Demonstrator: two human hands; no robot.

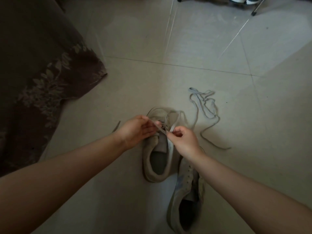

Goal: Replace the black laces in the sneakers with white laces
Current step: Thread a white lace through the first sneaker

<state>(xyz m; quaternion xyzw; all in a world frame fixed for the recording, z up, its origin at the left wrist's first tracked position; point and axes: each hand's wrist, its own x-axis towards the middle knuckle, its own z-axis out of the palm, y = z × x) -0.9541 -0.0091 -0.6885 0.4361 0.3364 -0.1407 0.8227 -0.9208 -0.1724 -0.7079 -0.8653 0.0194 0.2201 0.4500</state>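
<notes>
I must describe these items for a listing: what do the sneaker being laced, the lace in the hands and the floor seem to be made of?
Sneaker: probably suede or brushed fabric, matte grey-beige, no shine.
White lace: flat woven textile, judging by its ribbon-like band.
Floor: glazed tile, likely ceramic, with grout lines and a pale sheen.

Both forearms reach forward, left hand [135, 129] and right hand [184, 141] close together, fingers [170, 133] curled, pinching.

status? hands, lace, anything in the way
Left hand and right hand each pinch the white lace over the far sneaker. Near sneaker has no lace. Spare lace loose on floor, clear of the hands.
</notes>
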